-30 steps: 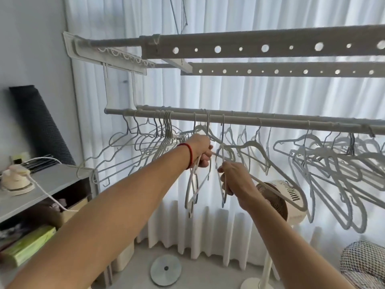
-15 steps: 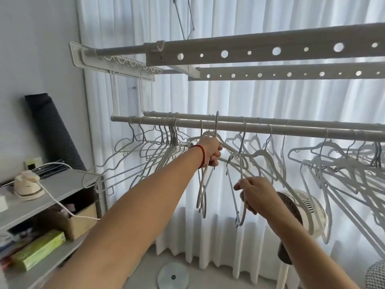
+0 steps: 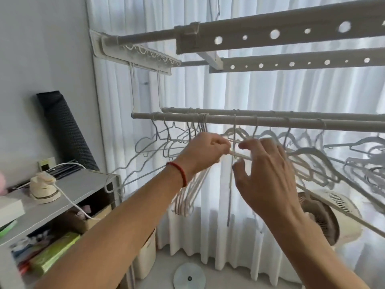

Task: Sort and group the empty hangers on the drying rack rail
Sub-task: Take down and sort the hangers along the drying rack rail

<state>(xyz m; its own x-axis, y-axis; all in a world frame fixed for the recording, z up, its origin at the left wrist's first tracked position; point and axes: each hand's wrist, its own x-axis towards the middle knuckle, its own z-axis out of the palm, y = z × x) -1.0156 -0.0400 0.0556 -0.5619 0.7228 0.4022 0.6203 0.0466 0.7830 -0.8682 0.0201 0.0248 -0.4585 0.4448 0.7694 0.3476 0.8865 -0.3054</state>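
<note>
My left hand point(image 3: 205, 152) has climbed since a second ago: it was low among the dangling wires then, and now it sits just under the rail point(image 3: 270, 122), fingers curled round the necks of a bunch of pale hangers point(image 3: 188, 197) that droop from my fist toward seven o'clock. My right hand point(image 3: 264, 174) has changed more. Half a second ago it was clenched on a single thin hanger held low, well below the rail; now it has come up beside the left, fingers spread and relaxed, thumb and forefinger tips near a thin wire hanger point(image 3: 234, 142) that hangs from the rail between my two hands. Whether those tips actually pinch the wire I cannot tell, so I read that hand as loose. To my mind the single hanger has gone back on the rail and I am about to feed it into the bundle on the left. The grouped wire hangers point(image 3: 166, 142) crowd the rail at ten o'clock from my left fist, while the thicker plastic hangers point(image 3: 312, 161) are strung out toward three o'clock, still unsorted. So the left cluster is growing and most of the right side remains to do
</note>
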